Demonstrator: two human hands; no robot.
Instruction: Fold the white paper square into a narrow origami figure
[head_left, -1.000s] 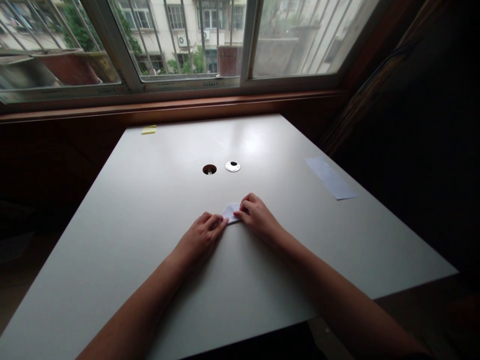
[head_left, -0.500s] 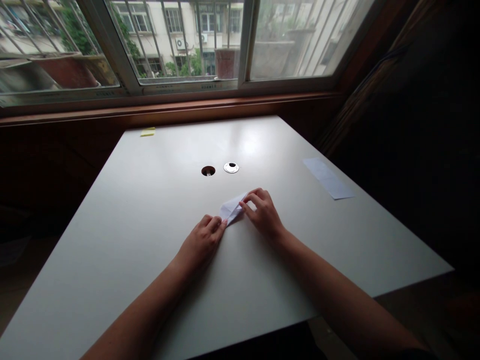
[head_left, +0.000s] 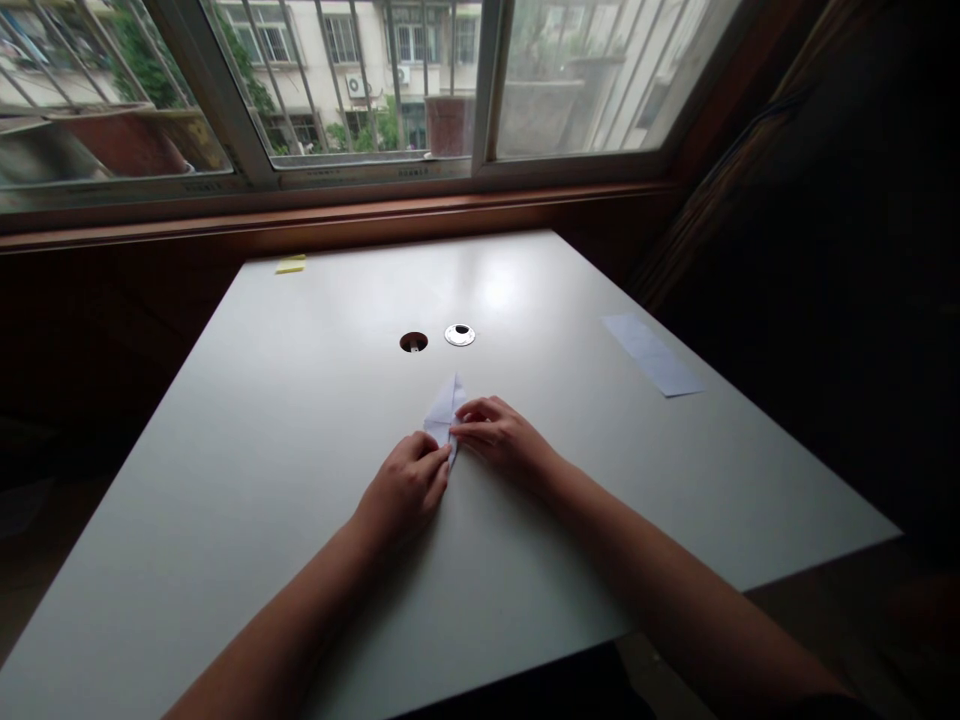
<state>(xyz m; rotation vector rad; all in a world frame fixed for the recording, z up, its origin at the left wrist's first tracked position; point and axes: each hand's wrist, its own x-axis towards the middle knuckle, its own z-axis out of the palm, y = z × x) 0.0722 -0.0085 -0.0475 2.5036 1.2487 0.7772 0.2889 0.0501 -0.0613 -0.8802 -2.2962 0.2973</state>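
A small folded sheet of white paper (head_left: 442, 408) lies on the white table (head_left: 300, 400), its pointed tip turned toward the window. My left hand (head_left: 409, 475) is closed on the paper's near left part, thumb and fingers pressing at the lower end. On the other side my right hand (head_left: 499, 430) pinches the right edge near the middle, along a fold. Both hands rest low over the tabletop, and their fingers cover part of the paper.
Beyond the paper are a round hole (head_left: 414, 343) in the tabletop and a silver ring-shaped cover (head_left: 460, 335). A flat paper strip (head_left: 651, 355) lies near the right edge. Yellow sticky notes (head_left: 291, 264) sit at the far left corner. A barred window (head_left: 352, 90) stands behind the table.
The folded paper has turned so that its tip points away from me instead of to the right. My right hand has moved left and slightly nearer along its edge.
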